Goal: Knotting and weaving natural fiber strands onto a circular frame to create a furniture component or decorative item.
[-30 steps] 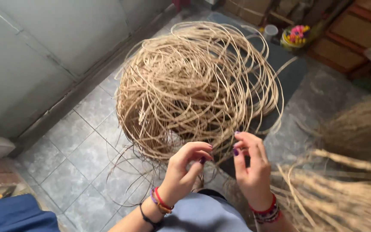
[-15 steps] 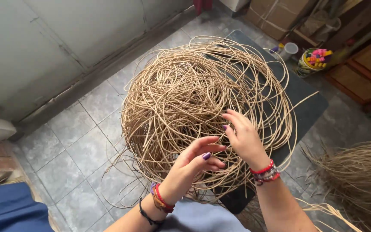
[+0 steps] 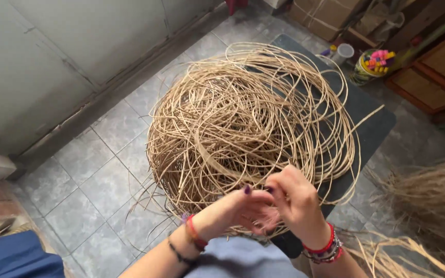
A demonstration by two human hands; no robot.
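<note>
A big loose coil of tan rattan strands [image 3: 243,118] lies on the tiled floor and partly on a dark mat [image 3: 372,128]. My left hand [image 3: 243,208] and my right hand [image 3: 297,201] meet at the coil's near edge, fingers curled together around thin strands. Both wrists wear red and dark bracelets. Motion blur hides exactly which strands each hand pinches.
A grey wall [image 3: 52,56] runs along the left. Cardboard boxes [image 3: 325,15], a plastic cup [image 3: 344,51] and a tub of coloured pieces [image 3: 372,64] stand at the back. Wooden frames [image 3: 433,72] are at right. A bundle of straw-like fibre [image 3: 433,206] lies at lower right. Blue cloth [image 3: 16,257] sits at lower left.
My hands have come back together at the near edge of the coil; the right hand had reached into the strands. The view has shifted, so the coil sits more to the centre.
</note>
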